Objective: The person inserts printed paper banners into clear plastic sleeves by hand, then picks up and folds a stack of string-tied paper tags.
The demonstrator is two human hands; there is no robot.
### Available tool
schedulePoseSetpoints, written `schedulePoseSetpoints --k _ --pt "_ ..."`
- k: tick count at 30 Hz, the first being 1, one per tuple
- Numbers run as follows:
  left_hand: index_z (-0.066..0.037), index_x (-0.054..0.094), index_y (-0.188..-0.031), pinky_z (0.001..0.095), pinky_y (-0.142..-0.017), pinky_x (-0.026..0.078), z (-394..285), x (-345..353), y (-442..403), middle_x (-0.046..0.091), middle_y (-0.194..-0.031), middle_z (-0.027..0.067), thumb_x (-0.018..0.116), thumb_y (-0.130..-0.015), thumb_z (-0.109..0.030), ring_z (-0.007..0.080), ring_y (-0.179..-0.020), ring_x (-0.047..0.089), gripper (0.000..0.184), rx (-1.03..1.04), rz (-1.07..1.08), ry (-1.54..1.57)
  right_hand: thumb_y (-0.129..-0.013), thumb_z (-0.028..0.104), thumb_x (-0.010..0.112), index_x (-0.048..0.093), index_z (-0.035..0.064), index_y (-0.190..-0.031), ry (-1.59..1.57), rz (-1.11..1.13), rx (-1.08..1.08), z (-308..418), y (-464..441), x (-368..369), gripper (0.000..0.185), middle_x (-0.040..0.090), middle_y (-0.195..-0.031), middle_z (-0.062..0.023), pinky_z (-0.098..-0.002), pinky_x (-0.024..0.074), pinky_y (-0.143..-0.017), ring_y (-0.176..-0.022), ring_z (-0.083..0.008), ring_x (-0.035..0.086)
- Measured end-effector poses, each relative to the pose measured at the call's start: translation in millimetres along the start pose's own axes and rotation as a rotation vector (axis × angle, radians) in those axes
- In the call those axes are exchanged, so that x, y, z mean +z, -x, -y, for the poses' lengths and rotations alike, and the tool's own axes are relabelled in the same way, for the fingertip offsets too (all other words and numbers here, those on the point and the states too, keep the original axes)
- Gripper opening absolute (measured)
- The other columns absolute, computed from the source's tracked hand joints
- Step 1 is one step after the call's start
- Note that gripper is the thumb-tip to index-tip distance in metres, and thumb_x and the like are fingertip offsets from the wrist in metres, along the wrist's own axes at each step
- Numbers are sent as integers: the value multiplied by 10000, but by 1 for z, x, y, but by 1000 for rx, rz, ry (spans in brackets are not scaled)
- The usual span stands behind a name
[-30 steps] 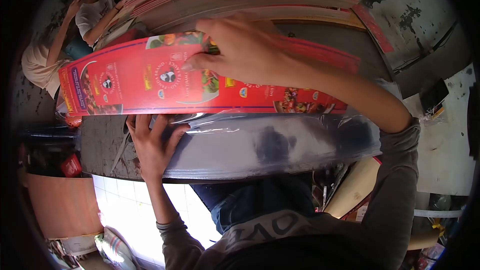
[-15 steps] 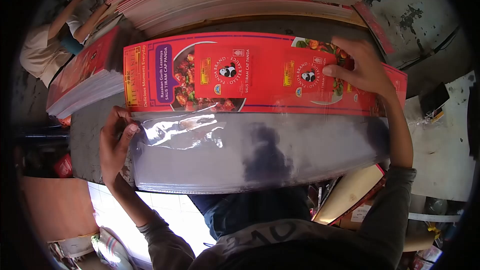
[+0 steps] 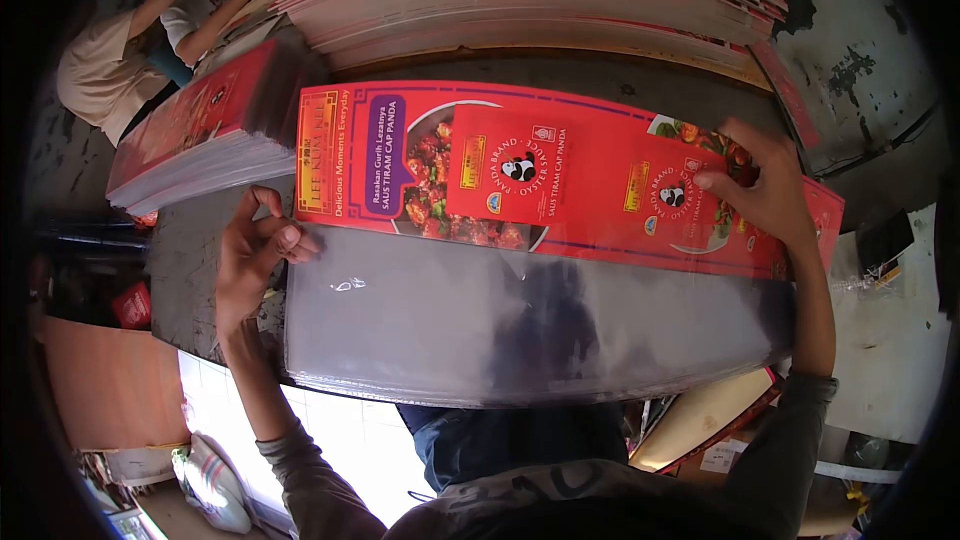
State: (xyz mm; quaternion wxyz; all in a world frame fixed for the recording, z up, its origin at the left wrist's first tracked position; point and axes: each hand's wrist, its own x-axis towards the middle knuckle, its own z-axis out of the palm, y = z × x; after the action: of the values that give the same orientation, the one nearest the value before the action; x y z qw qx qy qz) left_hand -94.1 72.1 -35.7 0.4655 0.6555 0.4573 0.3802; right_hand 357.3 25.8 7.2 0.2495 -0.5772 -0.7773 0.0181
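A long red printed card (image 3: 600,190) with panda oyster sauce artwork lies across the workbench in front of me. My right hand (image 3: 765,180) grips its right part, thumb on the printed face and fingers over the far edge. Nearer my body rests a stack of clear plastic sleeves (image 3: 440,330), glossy and reflecting a dark shape. The card's near long edge meets the sleeves; whether it is inside the top one I cannot tell. My left hand (image 3: 255,260) pinches the top sleeve's far left corner, just beside the card's left end.
A tall stack of printed sheets (image 3: 540,25) stands at the back. To the left sits a pile of red cards in plastic (image 3: 190,130), with another person (image 3: 110,75) beyond it. A pale, stained surface (image 3: 885,340) extends at right.
The card and my right hand have shifted to the right relative to the sleeves. The bright glare on the film near my left hand has mostly gone. The whole view has shifted slightly.
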Motion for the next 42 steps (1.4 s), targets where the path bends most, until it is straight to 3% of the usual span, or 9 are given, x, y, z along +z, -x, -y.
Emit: schedulePoseSetpoints --k 6,13,28,31,32,34,35,37,42 --pt "-60 356 -876 219 -570 421 -3 2 3 619 -701 134 592 -834 -148 109 -593 558 255 -58 2 58 -628 262 779 575 9 -932 -100 -15 -7 -4 6 -1 445 526 -614 -49 -236 383 -449 -485 -95 424" --pt "-68 371 -863 216 -599 423 -2 5 5 625 -713 114 589 -838 -158 103 -613 564 237 -106 -26 68 -617 265 781 568 6 -912 -67 -25 -129 -8 5 -1 446 453 -603 -36 -235 347 -433 -498 -87 392" --pt "-59 410 -899 184 -612 372 2 5 5 597 -681 33 606 -828 -150 39 -657 492 227 -96 -44 81 -666 237 739 596 22 -941 -136 423 -12 -14 3 4 377 581 -647 -84 -273 419 -505 -546 -174 562" --pt "-45 413 -911 198 -621 384 -2 5 5 598 -692 32 589 -844 -170 40 -671 496 226 -77 -8 56 -730 246 681 607 58 -1002 -294 510 53 -33 6 -6 339 595 -815 -111 -262 433 -525 -661 -194 581" --pt "-45 413 -911 198 -621 384 -6 5 5 598 -692 32 589 -844 -170 40 -671 496 226 -63 -3 57 -743 276 662 589 74 -1054 -143 455 -100 -30 5 -16 378 552 -947 -130 -255 440 -545 -759 -197 571" --pt "-15 439 -962 259 -679 427 -15 5 8 606 -831 111 580 -843 -196 126 -766 558 258 11 -21 -101 -757 306 642 570 90 -1107 19 380 -242 -22 7 -35 418 508 -1079 -148 -248 448 -565 -857 -201 561" --pt "-15 439 -962 259 -679 427 -25 8 9 606 -831 111 580 -843 -196 126 -766 558 258 19 -9 -101 -736 351 650 542 91 -1145 -10 375 -129 -15 16 -45 497 443 -1141 -151 -266 448 -616 -917 -216 531" --pt "-14 467 -1038 351 -765 440 -51 24 14 546 -1036 183 602 -811 -241 270 -922 566 349 310 -121 -877 -714 396 657 513 92 -1183 -35 376 -8 -8 35 -53 577 378 -1203 -154 -284 448 -667 -976 -231 501" --pt "-46 502 -1071 429 -830 416 -67 58 -2 452 -1178 184 655 -707 -368 366 -1045 494 509 422 106 -870 -653 392 699 488 65 -1191 125 104 156 -29 83 -50 664 404 -1132 -141 -377 394 -837 -994 -308 472"
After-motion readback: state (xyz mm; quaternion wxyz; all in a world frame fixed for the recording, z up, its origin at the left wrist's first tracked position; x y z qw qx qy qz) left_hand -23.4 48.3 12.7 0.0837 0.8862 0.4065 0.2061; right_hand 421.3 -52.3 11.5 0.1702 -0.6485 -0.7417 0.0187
